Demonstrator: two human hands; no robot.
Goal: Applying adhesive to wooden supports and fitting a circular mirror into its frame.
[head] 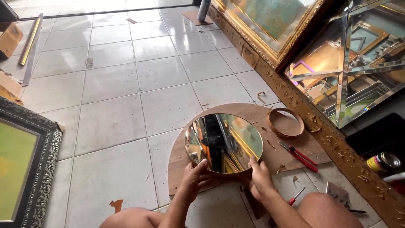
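The white tile floor was the biggest thing, hard and shiny, so anything glass that fell on it could have cracked. At the far right a large gold picture frame leaned against a long wooden beam, and beside it stood a big mirror with slanted edges; a bump from an elbow could have knocked either one over. At the near left lay a dark carved frame. In the middle of the floor sat a brown board with a rounded top, and the round mirror rested on it, just in front of the person's knees. The left hand held the near left edge of the round mirror, with the fingers curled close together over the rim. The right hand held the near right edge, with the fingers pressed together against the rim and the thumb on top. The edge of the glass looked thin, so a slip could have cut a finger, and a loose hold could have let the mirror slide off the board. A brown ring of strip lay to the right on the board. The red-handled pliers and the red screwdriver lay close by on the right, where a knee or the glass could have hit them. A small tin can stood at the right and could have tipped. Little wood shavings were scattered about and could have scratched the glass.
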